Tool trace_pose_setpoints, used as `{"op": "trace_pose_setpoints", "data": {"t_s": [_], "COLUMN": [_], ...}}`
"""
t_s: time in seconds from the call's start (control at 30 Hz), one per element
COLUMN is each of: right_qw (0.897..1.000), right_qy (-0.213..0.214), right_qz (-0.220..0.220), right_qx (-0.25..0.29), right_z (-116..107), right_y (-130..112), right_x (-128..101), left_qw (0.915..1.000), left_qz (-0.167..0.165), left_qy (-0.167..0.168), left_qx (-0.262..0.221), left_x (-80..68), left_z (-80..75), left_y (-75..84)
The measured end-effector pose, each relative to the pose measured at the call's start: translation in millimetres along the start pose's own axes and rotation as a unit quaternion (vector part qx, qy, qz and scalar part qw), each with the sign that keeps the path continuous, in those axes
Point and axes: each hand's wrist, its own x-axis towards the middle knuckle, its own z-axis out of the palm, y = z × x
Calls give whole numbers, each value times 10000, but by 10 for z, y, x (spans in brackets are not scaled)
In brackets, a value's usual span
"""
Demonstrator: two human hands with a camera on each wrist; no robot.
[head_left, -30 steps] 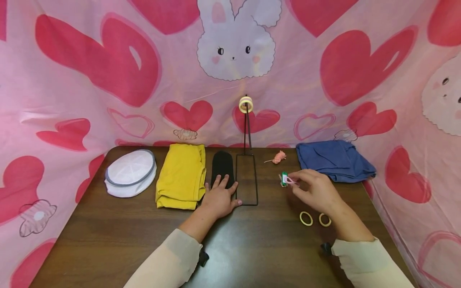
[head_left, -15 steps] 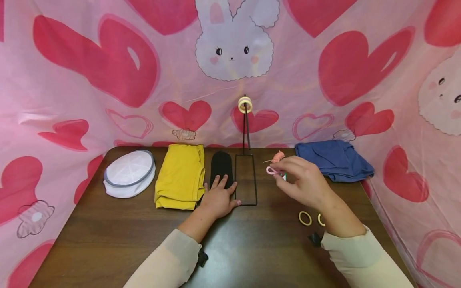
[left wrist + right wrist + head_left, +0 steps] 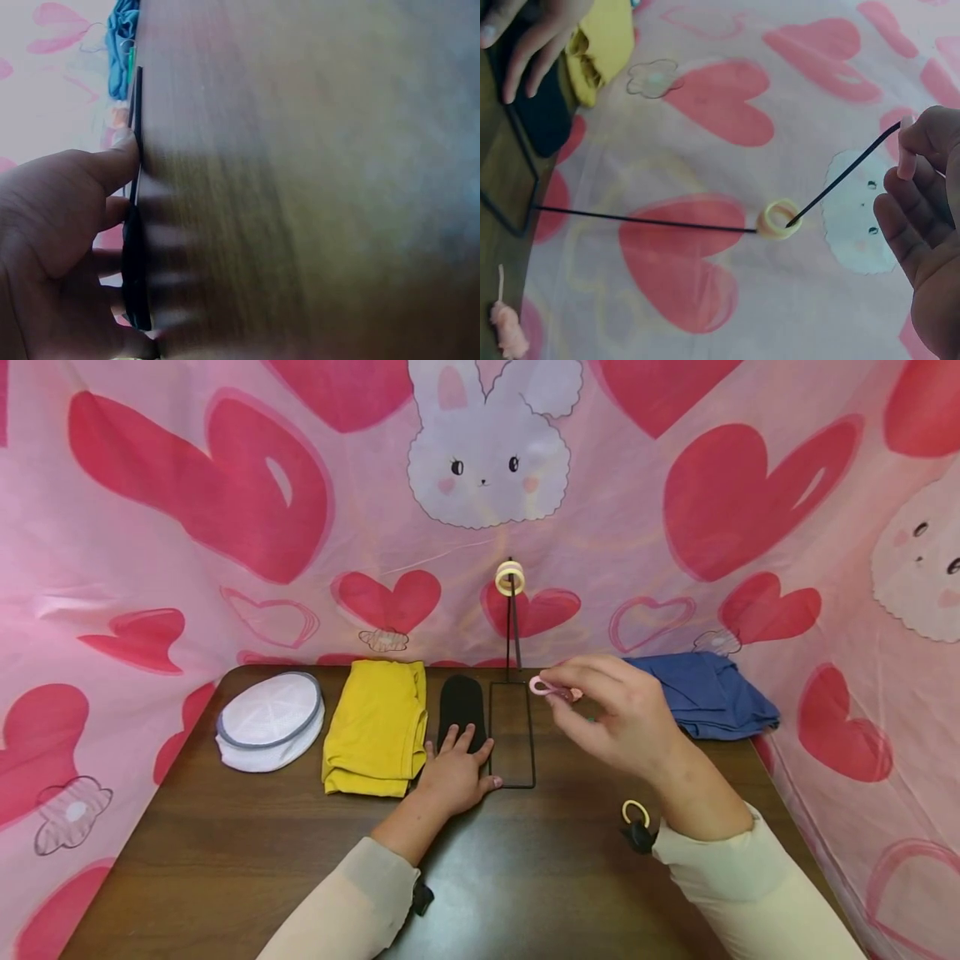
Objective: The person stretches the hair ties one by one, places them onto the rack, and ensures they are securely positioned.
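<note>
My right hand [image 3: 558, 689] pinches a small pink hair tie [image 3: 542, 687] between thumb and fingers, held above the table just right of the black wire stand [image 3: 512, 735]. The stand's upright rod carries yellow rings [image 3: 511, 579] at its top. In the right wrist view the pink hair tie [image 3: 906, 161] is close to the rod's tip, with a yellow ring [image 3: 778, 219] farther down the rod. My left hand [image 3: 457, 768] lies flat on the table, fingers straight, against the stand's base frame [image 3: 135, 225] and the black cloth [image 3: 462, 702].
On the brown table [image 3: 225, 852] lie a white cap [image 3: 272, 720], a folded yellow cloth [image 3: 378, 725], a blue cloth [image 3: 697, 693] at the back right and a yellow hair tie [image 3: 634, 812] near my right wrist. A pink fuzzy piece [image 3: 508, 326] lies by the stand. Pink heart-print fabric encloses the table.
My right hand lifted the pink hair tie off the table and carried it up and left toward the stand. The left hand stayed where it was.
</note>
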Motion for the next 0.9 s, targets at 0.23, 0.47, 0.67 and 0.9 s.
{"op": "trace_pose_setpoints", "data": {"t_s": [0.23,0.47,0.67,0.9], "right_qw": [9999,9995,9986,9962], "right_qy": [124,134,133,306], "right_qz": [-76,265,509,745], "right_qx": [24,52,22,-340], "right_z": [44,142,286,456], "right_y": [-54,28,214,434], "right_x": [152,196,245,346], "left_qw": [10000,10000,10000,10000], "left_qz": [-2,7,-31,-16], "left_qy": [32,36,32,45], "left_qx": [62,51,57,29], "left_x": [13,16,8,-3], "left_z": [2,4,9,5], "left_y": [5,12,6,10]}}
